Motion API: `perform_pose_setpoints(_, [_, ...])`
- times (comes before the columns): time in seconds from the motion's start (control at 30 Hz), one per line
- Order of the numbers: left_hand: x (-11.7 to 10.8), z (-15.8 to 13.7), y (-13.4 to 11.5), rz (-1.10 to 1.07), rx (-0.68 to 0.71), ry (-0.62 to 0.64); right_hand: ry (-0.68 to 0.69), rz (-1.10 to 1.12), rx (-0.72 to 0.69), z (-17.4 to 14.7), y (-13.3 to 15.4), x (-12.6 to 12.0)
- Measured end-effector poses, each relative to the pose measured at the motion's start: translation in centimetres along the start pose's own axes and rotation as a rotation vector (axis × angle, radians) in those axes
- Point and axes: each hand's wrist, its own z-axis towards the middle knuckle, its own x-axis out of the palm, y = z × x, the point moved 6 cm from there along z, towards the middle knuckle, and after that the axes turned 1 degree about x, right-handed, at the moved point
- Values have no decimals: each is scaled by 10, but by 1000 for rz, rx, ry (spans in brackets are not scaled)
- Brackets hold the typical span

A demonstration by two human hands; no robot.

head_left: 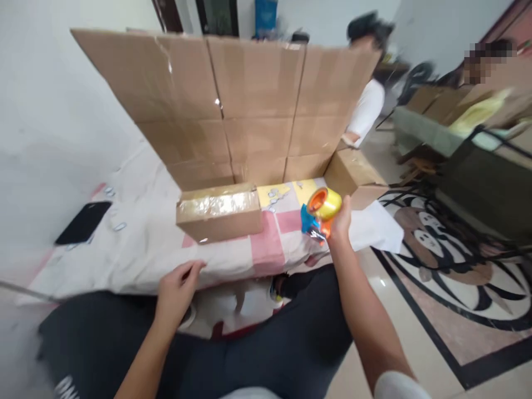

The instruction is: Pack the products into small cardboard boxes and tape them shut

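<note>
My right hand (341, 220) is wrapped round a tape dispenser (310, 220) with blue and orange parts and a yellow roll of tape, held above the front of the cloth-covered table. My left hand (178, 287) is at the table's front edge, fingers curled together, with nothing visible in them. Just beyond it lies a long, low cardboard box (220, 213) with shiny tape over its top. A large creased cardboard sheet (257, 88) stands upright behind that box. To the right of the dispenser sits another cardboard box (355, 172), at the sheet's right end.
A black phone (83, 223) lies on the patterned tablecloth (137, 244) at the left. Behind the sheet's right edge is a person in a white sleeve (368, 111). Another person is at the far right, near a table with cardboard. A dark chair (469, 183) stands by a panda-patterned rug (449, 249).
</note>
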Motion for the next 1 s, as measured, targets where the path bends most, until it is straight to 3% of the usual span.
perform_pose_setpoints(0.1, [4, 16, -33, -173, 1, 20, 36, -96, 62, -1, -34, 34])
perform_pose_setpoints(0.2, [17, 35, -54, -387, 7, 22, 106, -280, 117, -2, -50, 36])
perform_pose_setpoints(0.3, [21, 41, -56, -588, -2, 58, -64, -418, 32, -8, -27, 12])
perform_pose_setpoints(0.37, [18, 38, -55, -645, -11, 75, -145, -470, -111, -30, 4, 15])
perform_pose_setpoints(0.4, [18, 35, -56, -646, -13, 86, -111, -492, -199, -47, 20, 29])
perform_pose_setpoints(0.53, [25, 21, -67, -618, -12, 203, 661, -413, -310, -142, 57, 147])
perform_pose_setpoints(0.57, [30, 18, -66, -629, -47, 263, 744, -382, -353, -160, 68, 169])
perform_pose_setpoints(0.63, [44, 8, -50, -635, -202, 450, 762, -343, -417, -174, 86, 197])
perform_pose_setpoints(0.73, [52, -6, -5, -542, -480, 628, 558, -295, -444, -141, 112, 203])
perform_pose_setpoints(0.77, [48, -5, 7, -512, -507, 598, 527, -288, -418, -125, 118, 203])
perform_pose_setpoints(0.83, [27, 8, 15, -460, -416, 387, 589, -278, -316, -95, 125, 211])
perform_pose_setpoints(0.9, [-6, 27, -2, -374, -165, 94, 690, -242, -190, -75, 127, 223])
perform_pose_setpoints(1.0, [-56, 50, -58, -227, 327, -343, 786, -223, -59, -66, 124, 240])
